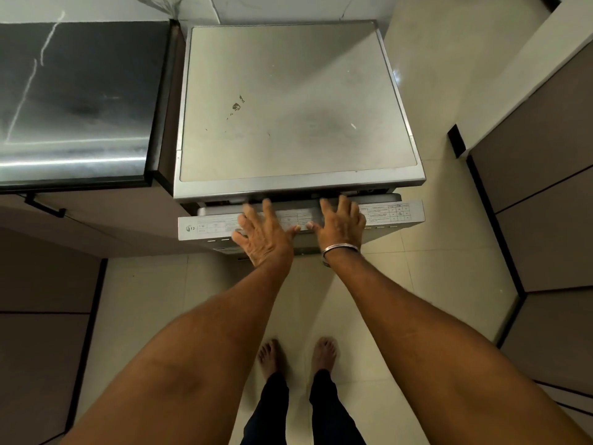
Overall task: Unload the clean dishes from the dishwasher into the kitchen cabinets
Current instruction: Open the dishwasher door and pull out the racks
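Presently the dishwasher (298, 104) stood beside the dark surface (77, 91), its door (394, 215) cracked ajar at the top. Left hand (263, 237) and right hand (341, 228) rested on the door's top edge, fingers (268, 210) spread, clamped on nothing. Judged stiff, hinged, heavy: hold the top edge. Dishes unseen.
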### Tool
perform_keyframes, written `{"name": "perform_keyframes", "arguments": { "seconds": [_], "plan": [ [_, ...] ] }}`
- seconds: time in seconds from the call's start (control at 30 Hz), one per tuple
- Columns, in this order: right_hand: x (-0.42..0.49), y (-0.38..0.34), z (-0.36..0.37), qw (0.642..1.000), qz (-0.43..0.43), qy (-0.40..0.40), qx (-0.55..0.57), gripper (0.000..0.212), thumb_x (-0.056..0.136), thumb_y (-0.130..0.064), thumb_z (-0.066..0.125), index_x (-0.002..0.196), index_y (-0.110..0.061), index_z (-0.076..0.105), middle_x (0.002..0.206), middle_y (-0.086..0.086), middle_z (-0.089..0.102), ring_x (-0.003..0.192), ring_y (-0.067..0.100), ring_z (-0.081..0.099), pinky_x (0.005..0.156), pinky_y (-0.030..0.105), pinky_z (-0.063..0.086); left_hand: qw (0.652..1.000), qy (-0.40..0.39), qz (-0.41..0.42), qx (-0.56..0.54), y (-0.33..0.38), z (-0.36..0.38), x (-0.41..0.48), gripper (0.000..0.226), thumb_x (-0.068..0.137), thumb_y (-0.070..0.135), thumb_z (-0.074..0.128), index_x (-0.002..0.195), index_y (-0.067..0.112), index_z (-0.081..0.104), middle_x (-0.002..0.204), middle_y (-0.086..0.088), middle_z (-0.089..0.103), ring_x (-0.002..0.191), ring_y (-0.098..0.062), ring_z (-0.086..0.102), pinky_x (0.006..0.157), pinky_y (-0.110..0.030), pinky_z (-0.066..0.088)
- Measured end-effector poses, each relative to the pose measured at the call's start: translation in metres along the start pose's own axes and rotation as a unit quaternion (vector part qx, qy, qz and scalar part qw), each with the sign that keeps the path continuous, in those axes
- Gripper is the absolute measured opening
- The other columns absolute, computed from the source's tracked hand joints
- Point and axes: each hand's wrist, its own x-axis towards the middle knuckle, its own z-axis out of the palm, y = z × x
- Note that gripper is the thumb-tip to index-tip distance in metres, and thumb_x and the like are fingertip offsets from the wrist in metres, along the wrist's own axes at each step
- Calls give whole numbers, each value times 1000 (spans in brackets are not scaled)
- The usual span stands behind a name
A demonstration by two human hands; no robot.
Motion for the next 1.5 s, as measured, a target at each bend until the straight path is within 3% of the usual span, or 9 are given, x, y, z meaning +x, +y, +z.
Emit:
{"name": "perform_keyframes", "arguments": {
  "seconds": [0.03,0.1,0.33,0.5,0.6,0.7,0.83,1.13,1.5],
  "plan": [
    [-1,1,1,1000,-27,-9,-6,59,83,-58,68,134,-32,54,137,9,45,127,31,39,99,46,37,999,-15,29,15,-3,2,1,83,87,67,62,155,33,26,166,-14,9,152,-38,13,116,-62,18],
    [-4,4,5,998,-65,-25,-2,52,86,-54,66,131,-29,57,135,7,49,129,29,39,103,45,35,994,-33,86,59,-6,6,2,74,95,65,52,157,33,26,170,-9,5,156,-36,2,118,-67,10],
    [-23,25,15,989,-150,-8,9,52,83,-54,70,123,-23,61,114,9,53,109,30,51,106,45,40,980,-5,167,107,-24,17,-12,63,93,65,55,141,25,48,152,-9,40,145,-31,31,117,-56,24],
    [-38,38,24,982,-188,-19,7,55,78,-57,75,116,-19,64,135,14,51,128,34,47,107,48,37,973,-23,209,93,-36,29,-24,72,92,60,61,145,15,41,167,-9,24,157,-28,14,123,-56,15],
    [-60,47,32,977,-204,-54,15,62,79,-57,74,123,-16,61,145,13,50,140,33,40,115,51,30,969,-34,223,98,-49,40,-42,76,89,65,61,144,16,41,166,-9,28,157,-27,14,123,-55,17],
    [-79,54,36,975,-210,-70,15,67,76,-59,75,125,-17,58,137,7,54,134,29,45,116,49,30,969,-17,230,92,-60,49,-62,78,84,68,65,139,18,41,155,-6,42,153,-26,24,121,-54,23],
    [-103,62,43,973,-214,-88,19,84,75,-65,73,139,-18,49,133,4,54,126,27,49,115,47,33,966,-41,229,110,-73,62,-85,99,81,73,65,155,19,28,159,-5,38,151,-27,28,123,-55,21],
    [-161,76,61,973,-199,-106,43,51,92,-53,59,127,-16,61,119,5,58,112,26,53,100,41,46,960,-54,253,103,-103,89,-123,44,102,54,46,133,25,55,135,0,57,127,-25,49,110,-44,37],
    [-212,90,100,979,-159,-112,63,34,92,-37,67,120,-19,68,114,3,61,106,24,55,92,41,50,958,-109,259,51,-138,127,-157,44,104,43,53,144,25,54,147,-1,55,137,-21,49,114,-40,36]
  ]
}}
